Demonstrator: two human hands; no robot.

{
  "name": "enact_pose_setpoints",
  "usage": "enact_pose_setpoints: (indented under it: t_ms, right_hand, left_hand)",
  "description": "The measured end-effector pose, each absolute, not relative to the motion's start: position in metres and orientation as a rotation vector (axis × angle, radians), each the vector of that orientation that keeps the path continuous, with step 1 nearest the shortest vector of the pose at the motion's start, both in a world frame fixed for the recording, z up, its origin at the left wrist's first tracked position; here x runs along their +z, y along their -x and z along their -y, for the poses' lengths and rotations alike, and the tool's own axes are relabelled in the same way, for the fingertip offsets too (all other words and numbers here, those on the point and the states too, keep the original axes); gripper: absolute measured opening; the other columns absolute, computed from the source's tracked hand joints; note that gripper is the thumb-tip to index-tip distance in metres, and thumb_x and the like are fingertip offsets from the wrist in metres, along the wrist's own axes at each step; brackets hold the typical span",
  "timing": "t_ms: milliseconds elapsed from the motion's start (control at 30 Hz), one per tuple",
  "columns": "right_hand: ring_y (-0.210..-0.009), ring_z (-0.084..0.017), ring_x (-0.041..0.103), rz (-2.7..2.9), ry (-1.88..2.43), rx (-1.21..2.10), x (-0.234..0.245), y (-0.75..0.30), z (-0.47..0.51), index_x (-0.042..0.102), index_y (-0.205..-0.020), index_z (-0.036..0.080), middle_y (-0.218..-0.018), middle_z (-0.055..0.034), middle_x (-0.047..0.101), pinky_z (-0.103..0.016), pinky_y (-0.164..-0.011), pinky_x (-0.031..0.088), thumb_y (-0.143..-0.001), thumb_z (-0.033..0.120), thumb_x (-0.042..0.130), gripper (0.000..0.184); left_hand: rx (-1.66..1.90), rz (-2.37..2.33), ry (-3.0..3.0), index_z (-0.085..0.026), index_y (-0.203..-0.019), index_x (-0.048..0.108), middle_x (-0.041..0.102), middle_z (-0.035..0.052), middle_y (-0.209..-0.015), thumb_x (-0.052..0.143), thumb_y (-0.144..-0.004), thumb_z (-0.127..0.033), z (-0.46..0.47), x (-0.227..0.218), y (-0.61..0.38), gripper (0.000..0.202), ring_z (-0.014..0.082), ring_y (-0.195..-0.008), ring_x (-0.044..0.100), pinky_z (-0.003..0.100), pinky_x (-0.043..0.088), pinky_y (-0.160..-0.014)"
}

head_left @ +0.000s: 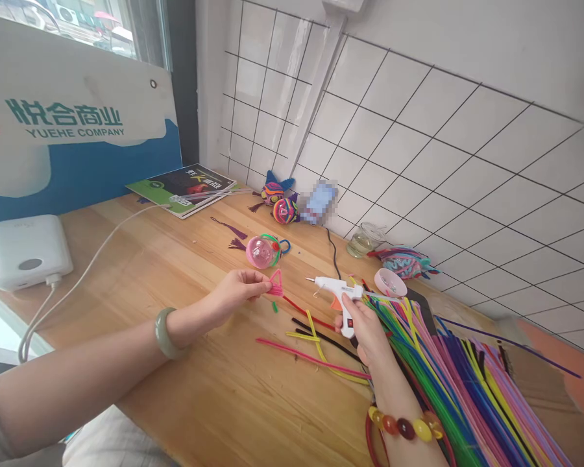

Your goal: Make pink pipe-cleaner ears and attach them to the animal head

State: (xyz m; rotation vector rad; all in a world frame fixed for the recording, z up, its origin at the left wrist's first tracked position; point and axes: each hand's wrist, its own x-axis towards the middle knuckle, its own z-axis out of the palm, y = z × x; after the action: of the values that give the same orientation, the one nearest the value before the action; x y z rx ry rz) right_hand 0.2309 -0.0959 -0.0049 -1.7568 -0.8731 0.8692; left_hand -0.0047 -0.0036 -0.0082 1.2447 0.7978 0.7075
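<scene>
My left hand (243, 288) pinches a small pink piece (277, 285) bent into a triangle, apparently from pipe cleaner. In my right hand (367, 324) is a white glue gun (331, 287) with an orange trigger, its nozzle pointing left toward the pink piece but apart from it. Just beyond the left hand lies a clear, pink-edged ball (261, 251) with green trim and a tassel. Between and below the hands, loose pipe cleaners lie on the wood: a red one (311, 314), yellow ones (316, 337), black ones and a pink one (306, 355).
Many coloured pipe cleaners (448, 383) are bundled at right. Behind them stand a pink bowl (390, 283), a glass jar (366, 240) and a striped fish-like craft (406, 261). A phone (320, 202) leans against the tiled wall. A white power bank (32, 251) and magazine (189, 185) sit left.
</scene>
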Motion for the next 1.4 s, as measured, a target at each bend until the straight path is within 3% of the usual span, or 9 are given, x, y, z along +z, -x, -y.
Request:
enact_pose_setpoints:
  t_ms: [233,333,400,500,600,767,1000,1167,1400]
  right_hand:
    - [-0.051,-0.019,0.055,1.039,2.013,0.640,-0.011,-0.247,0.097,0.056,-0.068,0.015,-0.053,-0.0054,0.057,-0.029,-0.050,0.041,-0.069,0.049,0.052,0.035]
    - [-0.081,-0.024,0.055,1.265,2.105,0.142,0.003,-0.236,0.104,0.060,-0.077,0.016,-0.083,-0.0124,0.061,-0.033,-0.069,0.039,-0.071,0.036,0.054,0.022]
    - [-0.085,-0.025,0.054,1.537,2.151,-0.164,0.009,-0.221,0.108,0.060,-0.077,0.017,-0.087,-0.0125,0.062,-0.034,-0.073,0.037,-0.074,0.033,0.051,0.019]
    - [-0.064,-0.019,0.057,1.773,2.239,0.027,0.007,-0.200,0.110,0.061,-0.066,0.019,-0.068,-0.0064,0.064,-0.028,-0.058,0.037,-0.078,0.035,0.048,0.023]
    - [-0.061,-0.018,0.059,1.839,2.310,0.167,-0.003,-0.192,0.109,0.063,-0.065,0.020,-0.065,-0.0058,0.065,-0.026,-0.053,0.035,-0.076,0.033,0.050,0.021]
    - [-0.063,-0.018,0.059,1.850,2.301,0.174,0.002,-0.193,0.109,0.062,-0.068,0.020,-0.067,-0.0051,0.065,-0.026,-0.056,0.036,-0.078,0.029,0.049,0.019]
    - [-0.078,-0.016,0.054,2.222,1.835,0.451,0.013,-0.156,0.118,0.062,-0.075,0.020,-0.078,-0.0022,0.060,-0.025,-0.070,0.040,-0.076,0.022,0.056,0.005]
    - [-0.078,-0.016,0.053,2.232,1.698,0.502,0.011,-0.144,0.119,0.059,-0.073,0.019,-0.075,-0.0019,0.059,-0.026,-0.070,0.040,-0.079,0.015,0.051,0.011]
    - [-0.072,-0.014,0.055,1.764,1.528,0.625,0.025,-0.152,0.118,0.057,-0.098,0.019,-0.085,-0.0046,0.058,-0.025,-0.066,0.045,-0.086,0.022,0.039,0.022]
  left_hand:
    - [0.685,-0.791,-1.246,-0.012,-0.075,0.062,0.056,0.0011,-0.064,0.063,-0.066,-0.038,0.005,-0.008,0.004,0.028,0.0073,-0.053,0.038,0.020,0.030,-0.052]
    - [0.695,-0.780,-1.215,-0.012,-0.075,0.062,0.057,0.0012,-0.065,0.063,-0.066,-0.037,0.006,-0.007,0.005,0.026,0.0071,-0.053,0.039,0.020,0.031,-0.053]
    - [0.698,-0.760,-1.209,-0.013,-0.076,0.062,0.059,0.0018,-0.067,0.063,-0.067,-0.036,0.006,-0.007,0.005,0.025,0.0070,-0.053,0.039,0.020,0.031,-0.053]
    - [0.694,-0.739,-1.218,-0.012,-0.076,0.062,0.060,0.0027,-0.069,0.062,-0.068,-0.035,0.007,-0.007,0.005,0.025,0.0068,-0.054,0.039,0.020,0.032,-0.054]
    - [0.699,-0.744,-1.207,-0.012,-0.075,0.062,0.059,0.0020,-0.068,0.062,-0.068,-0.035,0.007,-0.006,0.005,0.024,0.0064,-0.053,0.039,0.020,0.032,-0.054]
    - [0.708,-0.761,-1.170,-0.012,-0.072,0.062,0.055,0.0000,-0.063,0.064,-0.066,-0.034,0.007,-0.004,0.006,0.023,0.0058,-0.052,0.038,0.020,0.032,-0.054]
    - [0.697,-0.752,-1.179,-0.012,-0.074,0.061,0.057,0.0009,-0.065,0.064,-0.066,-0.034,0.008,-0.006,0.005,0.023,0.0065,-0.054,0.039,0.020,0.033,-0.055]
    - [0.691,-0.749,-1.176,-0.012,-0.074,0.062,0.058,0.0019,-0.067,0.064,-0.066,-0.032,0.009,-0.006,0.005,0.021,0.0067,-0.055,0.041,0.020,0.035,-0.056]
    - [0.652,-0.685,-1.167,-0.013,-0.070,0.062,0.062,0.0033,-0.069,0.063,-0.067,-0.029,0.010,-0.005,0.006,0.016,0.0104,-0.062,0.052,0.021,0.040,-0.059]
